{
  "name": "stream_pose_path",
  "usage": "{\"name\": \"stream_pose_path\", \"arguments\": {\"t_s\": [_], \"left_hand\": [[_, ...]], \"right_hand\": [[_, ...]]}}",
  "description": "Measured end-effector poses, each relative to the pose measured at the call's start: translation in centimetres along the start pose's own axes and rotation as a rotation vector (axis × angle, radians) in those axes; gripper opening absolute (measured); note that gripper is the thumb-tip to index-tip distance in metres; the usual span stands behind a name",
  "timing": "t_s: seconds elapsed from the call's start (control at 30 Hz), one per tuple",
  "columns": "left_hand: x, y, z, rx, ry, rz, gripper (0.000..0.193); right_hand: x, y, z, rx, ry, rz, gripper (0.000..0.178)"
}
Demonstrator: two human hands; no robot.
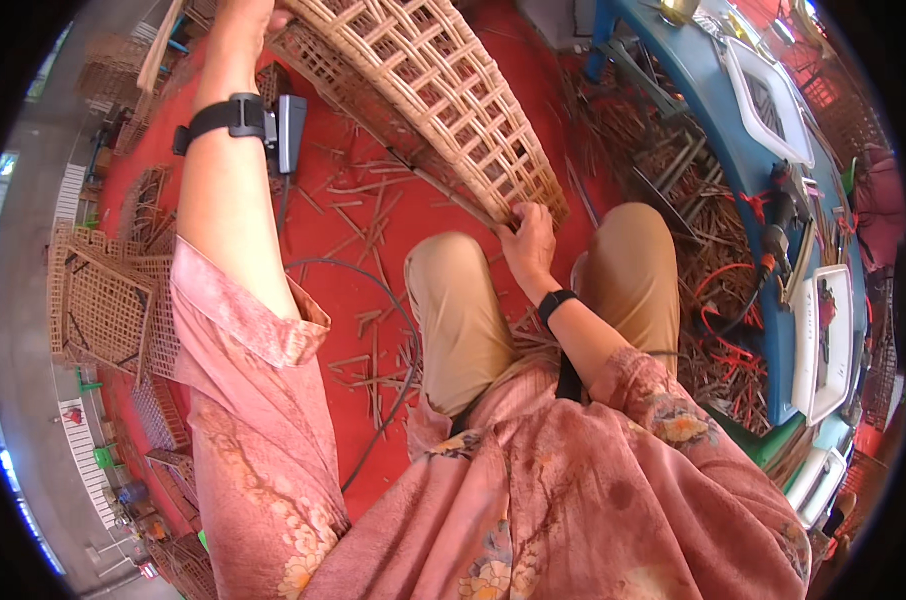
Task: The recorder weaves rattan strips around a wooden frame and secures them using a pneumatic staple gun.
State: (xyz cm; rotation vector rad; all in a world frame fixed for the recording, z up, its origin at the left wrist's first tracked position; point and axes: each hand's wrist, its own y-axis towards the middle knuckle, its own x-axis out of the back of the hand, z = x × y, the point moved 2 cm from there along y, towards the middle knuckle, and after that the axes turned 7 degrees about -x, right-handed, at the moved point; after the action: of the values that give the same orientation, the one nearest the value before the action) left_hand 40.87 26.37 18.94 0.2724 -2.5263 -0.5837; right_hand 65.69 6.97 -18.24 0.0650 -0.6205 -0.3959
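- Pinching the near end of the basket [453,95], the right hand [531,243] is curled almost closed;
- left hand [261,16] is by the far end, partly cut off; I cannot tell its grip;
- basket tilts over the red floor [325,135], past the knees [453,285];
- weaving looks mostly done; what is left, I cannot tell.

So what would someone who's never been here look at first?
Probably the big openwork wicker piece slanting down from the top middle, its lower end in the right hand. Then the bright red floor, littered with brown sticks, and the curved blue table on the right.
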Motion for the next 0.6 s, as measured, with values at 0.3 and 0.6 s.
{"name": "stream_pose_path", "arguments": {"t_s": [0.3,0.6], "left_hand": [[2.1,1.6,2.9,0.046,-0.046,-0.068,0.033],[5.7,6.7,7.8,0.095,-0.058,0.031,0.046]], "right_hand": [[0.3,-0.5,-0.9,0.126,0.126,0.044,0.028],[-1.8,-3.4,-9.2,-1.532,1.049,0.102,0.038]]}}
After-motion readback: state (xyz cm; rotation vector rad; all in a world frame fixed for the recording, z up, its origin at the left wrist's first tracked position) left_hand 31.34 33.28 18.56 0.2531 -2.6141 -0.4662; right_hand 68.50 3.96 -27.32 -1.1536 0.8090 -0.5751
